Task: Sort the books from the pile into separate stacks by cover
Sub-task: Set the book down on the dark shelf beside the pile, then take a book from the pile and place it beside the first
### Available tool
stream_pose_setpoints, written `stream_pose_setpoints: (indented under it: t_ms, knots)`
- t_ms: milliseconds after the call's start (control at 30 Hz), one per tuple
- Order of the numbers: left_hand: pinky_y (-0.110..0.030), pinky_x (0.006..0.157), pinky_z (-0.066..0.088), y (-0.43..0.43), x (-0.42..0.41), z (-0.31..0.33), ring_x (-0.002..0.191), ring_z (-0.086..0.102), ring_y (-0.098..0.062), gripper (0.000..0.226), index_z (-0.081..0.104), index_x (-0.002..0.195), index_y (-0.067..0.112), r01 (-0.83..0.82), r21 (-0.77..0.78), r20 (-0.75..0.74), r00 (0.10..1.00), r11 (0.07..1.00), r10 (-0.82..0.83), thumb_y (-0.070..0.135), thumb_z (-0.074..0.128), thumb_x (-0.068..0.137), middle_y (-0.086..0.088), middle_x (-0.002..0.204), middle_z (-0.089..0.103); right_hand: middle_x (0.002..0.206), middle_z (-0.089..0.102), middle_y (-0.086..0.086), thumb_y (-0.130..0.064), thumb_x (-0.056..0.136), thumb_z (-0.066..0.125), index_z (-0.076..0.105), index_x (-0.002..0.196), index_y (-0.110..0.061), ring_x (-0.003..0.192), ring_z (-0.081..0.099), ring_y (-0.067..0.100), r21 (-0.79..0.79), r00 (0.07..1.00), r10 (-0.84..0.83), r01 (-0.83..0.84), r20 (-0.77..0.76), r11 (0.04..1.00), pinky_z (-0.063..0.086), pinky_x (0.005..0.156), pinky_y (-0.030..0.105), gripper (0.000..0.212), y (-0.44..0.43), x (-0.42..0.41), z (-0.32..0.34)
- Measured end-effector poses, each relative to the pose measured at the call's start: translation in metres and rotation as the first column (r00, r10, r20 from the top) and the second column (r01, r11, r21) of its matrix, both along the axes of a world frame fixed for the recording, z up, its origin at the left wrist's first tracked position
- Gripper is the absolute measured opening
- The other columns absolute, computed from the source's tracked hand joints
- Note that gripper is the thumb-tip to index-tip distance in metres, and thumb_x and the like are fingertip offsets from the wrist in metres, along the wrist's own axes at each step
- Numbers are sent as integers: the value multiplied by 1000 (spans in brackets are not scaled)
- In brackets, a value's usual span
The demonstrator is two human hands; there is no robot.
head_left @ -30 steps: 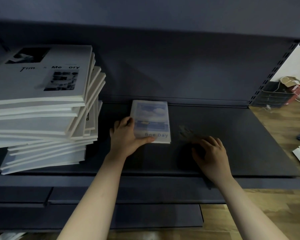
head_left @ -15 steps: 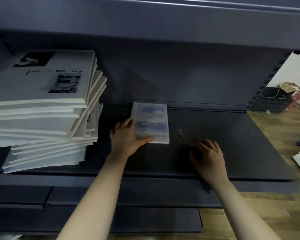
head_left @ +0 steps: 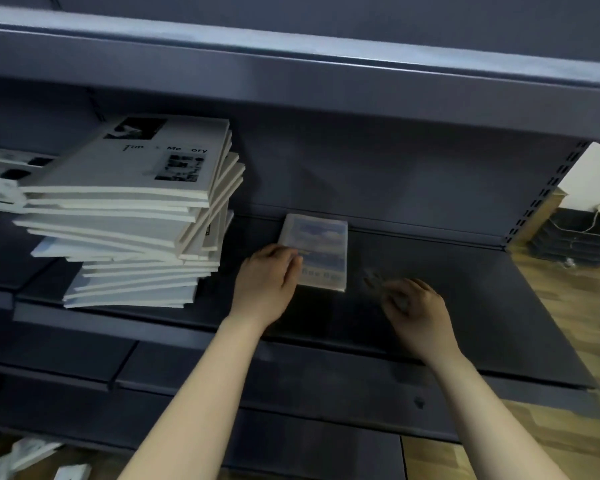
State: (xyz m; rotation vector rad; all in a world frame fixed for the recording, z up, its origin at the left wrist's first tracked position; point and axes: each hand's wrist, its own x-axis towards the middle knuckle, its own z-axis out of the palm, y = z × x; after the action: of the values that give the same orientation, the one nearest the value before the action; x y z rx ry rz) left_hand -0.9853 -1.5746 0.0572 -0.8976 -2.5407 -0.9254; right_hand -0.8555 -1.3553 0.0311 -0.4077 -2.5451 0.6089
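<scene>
1. Shelf [head_left: 465, 323], dark grey metal, flat; carries items 2 to 4. A second dark grey metal shelf [head_left: 291, 74] runs above it, and a perforated metal upright [head_left: 541, 199] closes the right end.
2. Pile of white-covered books [head_left: 129, 216], tall and uneven, edges fanned out, at the left of the shelf. The top cover is white with black-and-white photographs and partly legible lettering.
3. Small book with a blue sky-and-cloud cover [head_left: 321, 251], lying flat against the back of the shelf, just right of the pile and apart from it; the title is blurred.
4. Hands, apart. Left hand [head_left: 265, 282]: palm down at the small book's left edge, fingers lying relaxed on the cover. Right hand [head_left: 416, 306]: on the bare shelf just right of the small book, not touching it; fingers loosely curled, blurred, nothing seen held.
5. More white books [head_left: 0, 181], far left, behind the pile.
6. Wooden floor [head_left: 575, 299] at right, with stacked black trays [head_left: 568, 237] on it.
</scene>
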Motion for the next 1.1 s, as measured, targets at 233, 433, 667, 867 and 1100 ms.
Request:
stream_pose_setpoints:
  t_ms: [233,433,667,867,1100]
  knots:
    - [-38,75,52,-23,31,59,89,64,-24,38,62,117,20,57,141,-102,994,988,-43,40,41,91,-6,104,67,96,66,-4,-21,86,59,67,103,-25,87,62,13,-72,988,136,-141,-71,987,52,78,34,19,-37,-19,56]
    - [-21,76,46,-73,36,106,85,61,-7,26,68,110,13,-9,334,-185,980,943,75,26,53,92,2,98,69,106,65,-7,-23,88,58,65,109,-24,93,60,7,-159,979,184,-196,-86,968,46,82,21,22,-79,-37,85]
    - [-41,86,43,-155,-20,122,99,54,-31,35,69,109,19,-311,235,-245,898,921,365,36,51,84,-6,102,67,102,66,-10,-15,85,57,67,104,-24,90,60,7,-160,970,175,-202,-171,966,49,79,23,24,-126,-66,102]
    - [-47,83,43,-217,-68,125,96,50,-41,50,68,100,22,-547,111,-94,826,830,556,63,52,76,-17,101,62,100,66,-8,-18,87,58,67,103,-23,89,60,3,-196,965,147,-190,-216,962,46,78,16,20,-162,-93,107]
    - [-32,58,44,-237,-91,136,60,51,-18,74,64,77,8,-493,72,166,863,867,477,80,57,63,-5,69,61,98,66,-7,-19,87,59,67,104,-19,89,61,9,-161,974,90,-125,-210,979,47,78,20,18,-191,-113,99]
